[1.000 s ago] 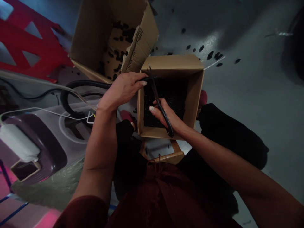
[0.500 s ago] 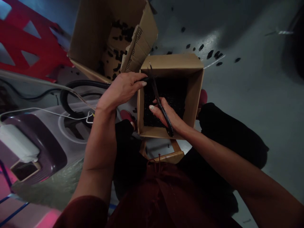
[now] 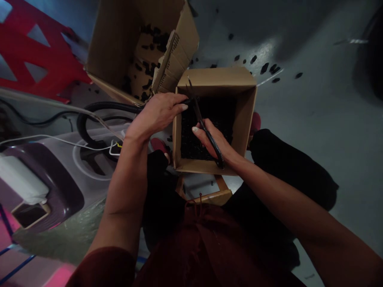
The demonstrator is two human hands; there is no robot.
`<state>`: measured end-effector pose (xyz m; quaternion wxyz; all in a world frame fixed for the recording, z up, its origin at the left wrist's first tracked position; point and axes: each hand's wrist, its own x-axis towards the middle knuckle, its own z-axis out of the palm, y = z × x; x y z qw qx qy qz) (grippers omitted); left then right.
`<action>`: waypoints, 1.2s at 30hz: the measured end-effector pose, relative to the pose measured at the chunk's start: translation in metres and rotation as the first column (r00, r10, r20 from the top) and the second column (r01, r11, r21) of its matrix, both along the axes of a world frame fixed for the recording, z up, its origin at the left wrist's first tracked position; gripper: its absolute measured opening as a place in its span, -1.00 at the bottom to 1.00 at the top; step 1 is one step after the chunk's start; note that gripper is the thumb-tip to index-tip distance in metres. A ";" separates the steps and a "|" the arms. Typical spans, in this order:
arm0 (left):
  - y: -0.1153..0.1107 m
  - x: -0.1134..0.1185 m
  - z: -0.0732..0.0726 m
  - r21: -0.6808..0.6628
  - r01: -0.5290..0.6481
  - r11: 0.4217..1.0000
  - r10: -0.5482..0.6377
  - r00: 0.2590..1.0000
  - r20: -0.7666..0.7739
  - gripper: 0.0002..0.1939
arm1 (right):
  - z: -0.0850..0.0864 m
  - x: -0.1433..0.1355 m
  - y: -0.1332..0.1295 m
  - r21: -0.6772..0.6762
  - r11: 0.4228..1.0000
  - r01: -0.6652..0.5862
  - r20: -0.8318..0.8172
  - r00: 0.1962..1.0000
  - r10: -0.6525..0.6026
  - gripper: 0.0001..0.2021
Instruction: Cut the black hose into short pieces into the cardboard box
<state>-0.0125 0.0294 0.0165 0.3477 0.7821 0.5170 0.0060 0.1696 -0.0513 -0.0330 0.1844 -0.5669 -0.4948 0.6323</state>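
Head view: the left hand (image 3: 161,111) pinches the black ribbed hose (image 3: 112,105) close to its end, thumb and fingers pressed together on it, above the left edge of the nearer cardboard box (image 3: 218,77). The right hand (image 3: 213,137) has its grip closed around the handles of the scissors (image 3: 198,111), whose dark blades point up and away, slightly parted, and cross the hose just beyond the left fingertips. Both hose end and blades are over the open box, where a mass of small black pieces (image 3: 206,137) lies; their exact shape is too dark to tell. From the left hand the hose runs leftward and bends round over a greyish container (image 3: 70,139) with a round opening. Beyond the left hand, a larger cardboard box (image 3: 110,52) holds scattered black pieces (image 3: 146,67), and more dark bits (image 3: 264,68) lie on the grey floor (image 3: 311,119). At far left, a white object (image 3: 22,179) rests on a purple surface (image 3: 61,175), near a red panel (image 3: 38,59) with triangular cutouts.
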 end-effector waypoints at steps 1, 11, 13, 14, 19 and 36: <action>0.000 0.000 0.000 -0.008 0.009 1.000 -0.009 1.000 -0.009 -0.67 | 0.001 0.000 0.000 -0.002 1.000 0.012 -0.003 1.000 -0.012 -0.70; 0.001 0.002 0.004 -0.018 -0.048 0.999 0.047 0.998 -0.039 -0.66 | 0.004 -0.003 -0.001 0.028 0.995 0.095 0.053 0.994 -0.097 -0.82; 0.001 0.002 0.004 -0.034 -0.028 0.999 0.026 0.998 -0.063 -0.66 | 0.001 -0.005 -0.005 0.010 0.993 0.114 0.035 0.993 -0.115 -0.83; 0.001 0.002 0.004 -0.047 -0.012 0.999 0.008 0.997 -0.076 -0.66 | -0.001 -0.005 -0.008 0.002 0.992 0.122 0.022 0.992 -0.122 -0.83; 0.003 0.002 0.008 -0.118 0.053 0.992 -0.071 0.985 -0.155 -0.63 | -0.010 -0.006 -0.019 -0.022 0.991 0.134 -0.016 0.991 -0.135 -0.83; 0.006 -0.001 0.002 -0.142 0.151 0.978 -0.174 0.971 -0.164 -0.60 | -0.005 -0.006 -0.021 -0.510 0.842 0.179 -0.298 0.881 -0.368 -0.79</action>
